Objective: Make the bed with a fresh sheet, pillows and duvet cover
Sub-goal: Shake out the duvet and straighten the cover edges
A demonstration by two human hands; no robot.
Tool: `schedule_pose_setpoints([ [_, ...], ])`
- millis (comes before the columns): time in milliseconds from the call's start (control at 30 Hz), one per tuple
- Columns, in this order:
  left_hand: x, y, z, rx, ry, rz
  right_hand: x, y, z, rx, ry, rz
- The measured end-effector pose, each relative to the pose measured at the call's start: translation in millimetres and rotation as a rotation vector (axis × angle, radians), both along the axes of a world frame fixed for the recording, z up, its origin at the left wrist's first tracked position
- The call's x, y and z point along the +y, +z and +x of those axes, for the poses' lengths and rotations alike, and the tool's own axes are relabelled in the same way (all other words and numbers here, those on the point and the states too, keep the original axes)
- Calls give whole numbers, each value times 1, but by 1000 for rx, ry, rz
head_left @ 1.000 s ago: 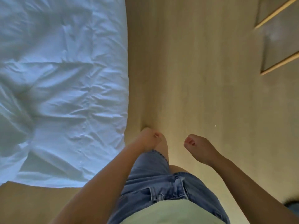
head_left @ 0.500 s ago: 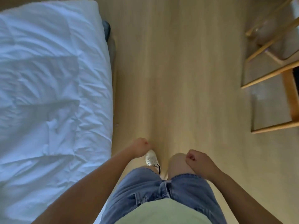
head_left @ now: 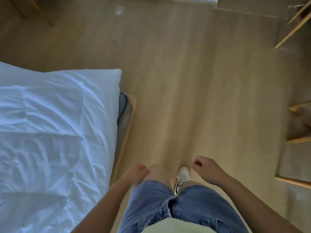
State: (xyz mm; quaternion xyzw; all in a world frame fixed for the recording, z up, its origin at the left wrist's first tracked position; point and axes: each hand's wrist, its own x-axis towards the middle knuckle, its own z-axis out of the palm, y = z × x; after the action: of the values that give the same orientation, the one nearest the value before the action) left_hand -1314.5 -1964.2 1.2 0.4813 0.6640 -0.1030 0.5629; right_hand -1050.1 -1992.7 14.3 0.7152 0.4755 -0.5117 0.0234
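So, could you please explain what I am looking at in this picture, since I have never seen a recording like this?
There is no machine here. A person wears one wide-angle camera on the head, so the picture looks down along their own body. On the left is the bed, covered by a crumpled white duvet. The rest is pale wooden floor, with wooden furniture legs at the right edge. At the bottom you see the person's denim shorts and one white shoe. The left hand and the right hand hang over the floor beside the bed. Their fingers are loosely curled, holding nothing and touching nothing.
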Motion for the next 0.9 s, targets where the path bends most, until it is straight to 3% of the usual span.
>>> schedule_pose_setpoints([
  [233, 174, -5, -8, -47, 344, 10, 248, -7, -22, -4, 296, 4],
  [567, 474, -2, -92, 1, 465, 84, 577, 17, -111, -27, 551, 26],
  [667, 544, -11, -113, -1, 521, 84, 663, 12, -137, 42, 539, -18],
  [767, 603, -23, -130, -19, 688, 74, 752, -1, -170, 72, 582, -24],
  [900, 661, -24, -153, -9, 968, 27, 866, -4, -228, 69, 799, -46],
])
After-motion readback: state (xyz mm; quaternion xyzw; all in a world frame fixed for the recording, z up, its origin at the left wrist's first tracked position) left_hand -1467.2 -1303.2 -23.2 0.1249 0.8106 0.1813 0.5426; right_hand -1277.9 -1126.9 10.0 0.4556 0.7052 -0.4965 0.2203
